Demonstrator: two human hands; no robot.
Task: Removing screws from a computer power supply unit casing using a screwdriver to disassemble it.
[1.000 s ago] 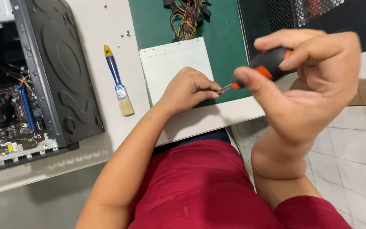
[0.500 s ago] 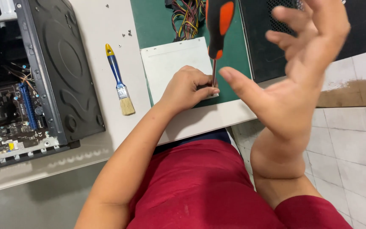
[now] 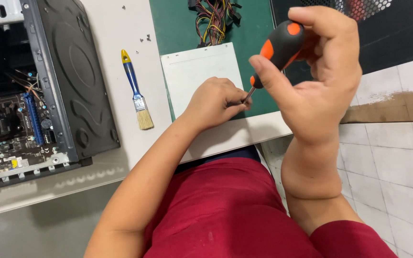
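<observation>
- Right hand (image 3: 321,81) regripped screwdriver (image 3: 276,50); half a second ago fingers were splayed.
- Left hand (image 3: 216,100) stays clenched, pinching the tip near the table (image 3: 225,138) edge; driving can resume.

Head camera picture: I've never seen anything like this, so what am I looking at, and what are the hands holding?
The camera sits on a person's head and looks down at their own lap and two bare hands. The right hand holds a black and orange screwdriver. Its tip meets the left hand, which pinches something too small to make out. On the white table lie an open computer case showing its circuit board, a small blue paintbrush, a green mat, a white metal box and a bundle of coloured wires.
</observation>
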